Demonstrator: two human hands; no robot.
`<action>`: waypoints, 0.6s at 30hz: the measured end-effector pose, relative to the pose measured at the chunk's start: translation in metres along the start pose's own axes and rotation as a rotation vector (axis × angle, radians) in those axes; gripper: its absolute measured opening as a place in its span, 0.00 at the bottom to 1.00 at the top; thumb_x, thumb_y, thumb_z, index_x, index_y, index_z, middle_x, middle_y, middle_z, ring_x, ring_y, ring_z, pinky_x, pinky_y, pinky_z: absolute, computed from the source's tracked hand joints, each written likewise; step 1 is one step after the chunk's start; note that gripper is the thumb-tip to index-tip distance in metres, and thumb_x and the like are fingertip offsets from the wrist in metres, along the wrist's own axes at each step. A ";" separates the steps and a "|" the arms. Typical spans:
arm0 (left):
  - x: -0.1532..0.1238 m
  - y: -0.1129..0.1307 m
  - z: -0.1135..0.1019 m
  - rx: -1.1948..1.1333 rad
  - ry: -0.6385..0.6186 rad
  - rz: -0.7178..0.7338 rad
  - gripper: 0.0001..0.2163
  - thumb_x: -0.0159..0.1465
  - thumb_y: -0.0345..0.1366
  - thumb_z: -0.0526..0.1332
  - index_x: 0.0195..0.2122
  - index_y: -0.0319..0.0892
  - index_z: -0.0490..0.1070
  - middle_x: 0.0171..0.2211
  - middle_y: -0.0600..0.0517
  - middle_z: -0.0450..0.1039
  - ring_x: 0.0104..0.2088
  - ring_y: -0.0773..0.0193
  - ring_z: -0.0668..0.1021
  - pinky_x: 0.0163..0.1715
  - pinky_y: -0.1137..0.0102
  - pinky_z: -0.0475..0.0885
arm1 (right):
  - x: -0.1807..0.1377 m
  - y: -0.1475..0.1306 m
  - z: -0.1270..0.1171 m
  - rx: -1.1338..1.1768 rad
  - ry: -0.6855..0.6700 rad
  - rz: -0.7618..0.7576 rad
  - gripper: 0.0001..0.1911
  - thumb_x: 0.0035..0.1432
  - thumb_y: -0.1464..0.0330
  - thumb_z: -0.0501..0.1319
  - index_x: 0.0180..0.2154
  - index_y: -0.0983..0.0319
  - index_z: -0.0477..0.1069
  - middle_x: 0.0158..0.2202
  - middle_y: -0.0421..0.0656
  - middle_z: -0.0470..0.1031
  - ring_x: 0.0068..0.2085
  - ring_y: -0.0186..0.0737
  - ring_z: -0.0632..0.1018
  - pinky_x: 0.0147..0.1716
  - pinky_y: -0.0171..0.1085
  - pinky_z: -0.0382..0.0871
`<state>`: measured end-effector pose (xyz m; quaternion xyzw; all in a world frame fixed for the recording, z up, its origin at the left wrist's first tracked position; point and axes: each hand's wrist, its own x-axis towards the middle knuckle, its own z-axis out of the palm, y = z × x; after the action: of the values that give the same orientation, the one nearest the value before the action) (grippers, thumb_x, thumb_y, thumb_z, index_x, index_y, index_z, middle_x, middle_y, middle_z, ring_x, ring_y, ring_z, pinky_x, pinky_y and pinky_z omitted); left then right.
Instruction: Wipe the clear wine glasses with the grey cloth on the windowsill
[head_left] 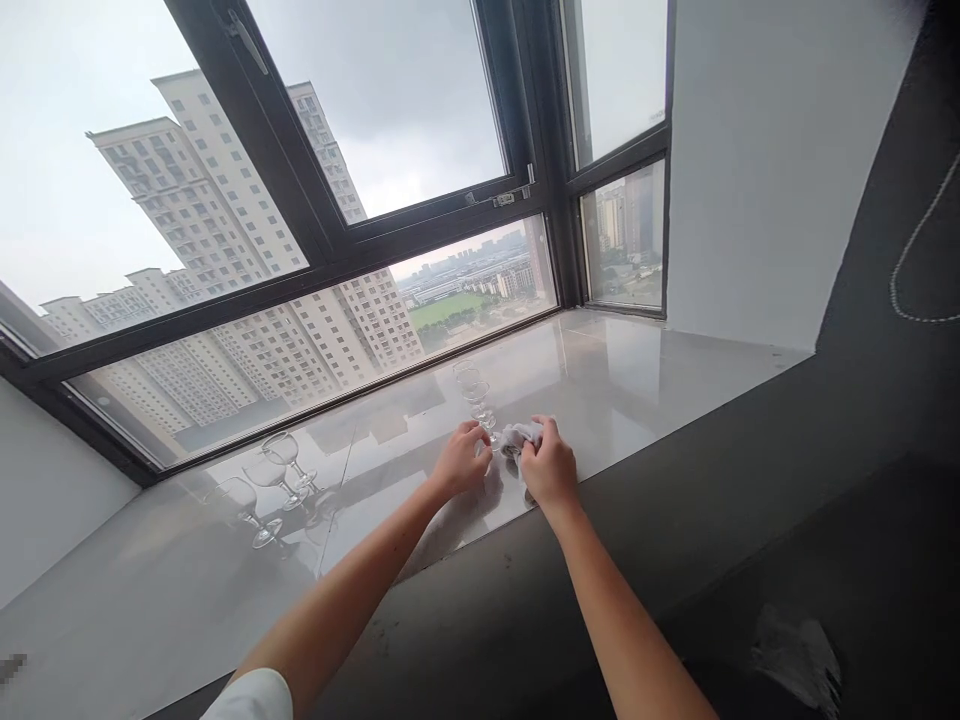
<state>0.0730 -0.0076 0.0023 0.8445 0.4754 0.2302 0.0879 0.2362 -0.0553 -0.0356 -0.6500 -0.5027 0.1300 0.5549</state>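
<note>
My right hand (551, 467) grips a crumpled white cloth (519, 436) just above the glossy window sill (637, 400). Close beside it, my left hand (460, 462) has its fingers curled in a pinch; what lies between them, if anything, is hidden. Directly behind the left fingertips are clear stemmed wine glasses (471, 386), overlapping so that I cannot count them surely. Farther left on the sill stand more wine glasses: one nearest me (238, 498), the others grouped by the window. Whether the cloth covers a glass, I cannot tell.
Black-framed windows (330, 270) run along the back of the sill, with a metal latch (504, 199) on one frame. A white wall (757, 170) closes the right end. The sill drops off at its front edge. A beaded cord (896, 300) hangs far right.
</note>
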 end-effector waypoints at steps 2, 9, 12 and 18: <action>0.000 0.001 0.002 0.014 -0.044 0.015 0.13 0.62 0.34 0.55 0.45 0.45 0.74 0.56 0.44 0.66 0.57 0.54 0.70 0.58 0.59 0.65 | -0.001 -0.001 0.000 0.016 0.046 0.013 0.22 0.56 0.72 0.53 0.53 0.62 0.67 0.37 0.48 0.76 0.37 0.46 0.76 0.35 0.38 0.65; 0.006 0.009 0.012 0.222 -0.206 -0.102 0.24 0.70 0.45 0.45 0.66 0.50 0.59 0.67 0.42 0.55 0.67 0.46 0.57 0.64 0.46 0.51 | -0.003 -0.003 0.000 0.086 0.181 0.018 0.26 0.54 0.71 0.51 0.56 0.62 0.63 0.39 0.50 0.75 0.38 0.48 0.76 0.36 0.41 0.67; 0.007 0.017 0.019 0.276 -0.243 -0.166 0.26 0.70 0.48 0.41 0.68 0.51 0.55 0.68 0.42 0.52 0.69 0.44 0.54 0.64 0.42 0.46 | -0.003 -0.002 0.000 0.101 0.191 0.014 0.27 0.54 0.71 0.51 0.57 0.62 0.62 0.41 0.50 0.75 0.39 0.48 0.76 0.36 0.41 0.67; 0.007 0.025 0.030 0.301 -0.176 -0.212 0.27 0.69 0.48 0.43 0.66 0.47 0.58 0.68 0.38 0.52 0.68 0.40 0.53 0.63 0.40 0.43 | -0.002 0.000 0.000 0.091 0.175 0.003 0.27 0.54 0.72 0.51 0.57 0.62 0.61 0.40 0.48 0.75 0.38 0.47 0.76 0.37 0.40 0.68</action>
<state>0.1092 -0.0125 -0.0126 0.8103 0.5812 0.0713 0.0257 0.2349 -0.0567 -0.0361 -0.6337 -0.4449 0.0964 0.6254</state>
